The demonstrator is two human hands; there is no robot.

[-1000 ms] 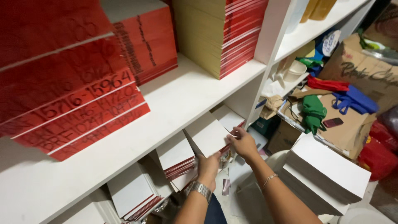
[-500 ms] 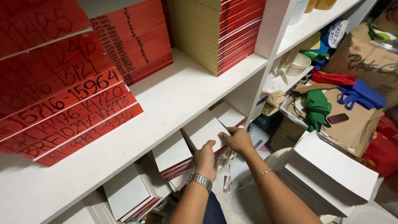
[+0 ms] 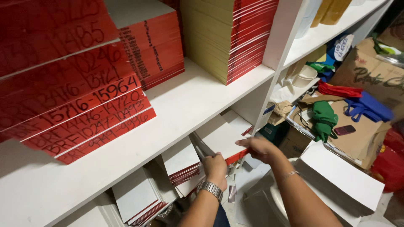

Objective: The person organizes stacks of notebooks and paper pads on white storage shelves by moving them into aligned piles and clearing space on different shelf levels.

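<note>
My left hand (image 3: 216, 167), with a metal watch on its wrist, grips the near edge of a white-topped stack of red-edged booklets (image 3: 221, 135) on the lower shelf. My right hand (image 3: 260, 147), with a thin bracelet, holds the same stack at its right front corner. The stack is tilted and sticks out from under the white shelf board (image 3: 185, 105). More white-topped stacks lie beside it: one (image 3: 180, 156) just left of my left hand, another (image 3: 134, 194) farther left.
Red stacks with handwritten numbers (image 3: 71, 96) and a yellow-and-red stack (image 3: 229, 33) fill the upper shelf. A white pile (image 3: 341, 176) sits at the right. Cardboard boxes (image 3: 357, 126), green (image 3: 323, 117), blue (image 3: 370, 107) and red cloth bags and a phone (image 3: 344, 130) clutter the right.
Both hands have shifted slightly right and down with the stack, drawing it farther out from under the shelf. The right hand moved from the stack's top edge to its right front corner.
</note>
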